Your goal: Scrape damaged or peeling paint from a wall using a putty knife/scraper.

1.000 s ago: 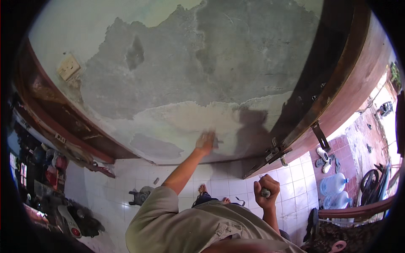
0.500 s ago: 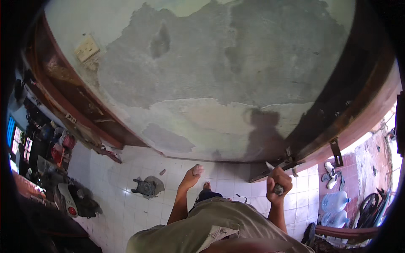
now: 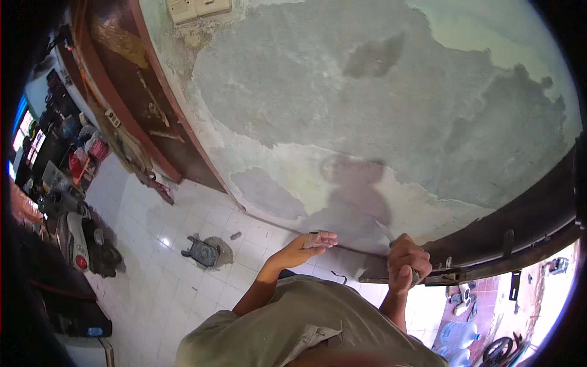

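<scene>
In my right hand (image 3: 408, 263) a tool with a pointed metal blade (image 3: 384, 230) is gripped by its handle, the tip angled up and left near the wall's lower part. The fist hides most of the handle, so its exact kind is unclear. My left hand (image 3: 310, 246) is held low before the wall, fingers pointing right. Something grey shows between its thumb and fingers, too small to name. Facing me is a wall (image 3: 293, 85) with broad grey patches over pale green paint. Neither hand visibly touches it.
A dark basin (image 3: 203, 251) sits on the white tiles by a grey patch, with a small grey piece (image 3: 236, 235) close by. Left stand a brown door frame (image 3: 165, 110) and a motorbike (image 3: 79, 244). Right are a dark door (image 3: 501, 263), shoes (image 3: 463, 300) and large water bottles (image 3: 458, 334).
My view has turned and shifted, so the wall appears rotated. My left hand has come closer to the right one, its fingers now stretched rightward. The right hand still grips the bladed tool.
</scene>
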A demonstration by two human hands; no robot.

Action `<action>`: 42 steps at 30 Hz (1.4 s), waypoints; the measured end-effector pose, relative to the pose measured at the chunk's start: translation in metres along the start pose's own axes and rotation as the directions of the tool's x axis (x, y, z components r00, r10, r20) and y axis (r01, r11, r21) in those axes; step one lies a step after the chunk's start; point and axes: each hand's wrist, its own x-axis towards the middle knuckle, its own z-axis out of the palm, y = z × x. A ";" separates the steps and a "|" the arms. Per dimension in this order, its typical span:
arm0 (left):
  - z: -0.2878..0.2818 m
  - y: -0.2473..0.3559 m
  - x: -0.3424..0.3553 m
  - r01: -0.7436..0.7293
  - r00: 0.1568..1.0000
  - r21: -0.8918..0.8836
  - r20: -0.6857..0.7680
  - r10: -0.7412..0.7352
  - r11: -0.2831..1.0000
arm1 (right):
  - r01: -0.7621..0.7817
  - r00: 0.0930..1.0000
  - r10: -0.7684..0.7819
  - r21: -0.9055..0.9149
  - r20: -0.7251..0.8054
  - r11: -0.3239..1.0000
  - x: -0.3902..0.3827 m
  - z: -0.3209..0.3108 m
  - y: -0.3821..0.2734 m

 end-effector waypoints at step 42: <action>-0.145 0.051 -0.013 -0.196 0.971 0.242 0.181 0.154 0.950 | 0.128 0.880 0.312 -0.810 0.359 0.573 0.085 0.187 0.091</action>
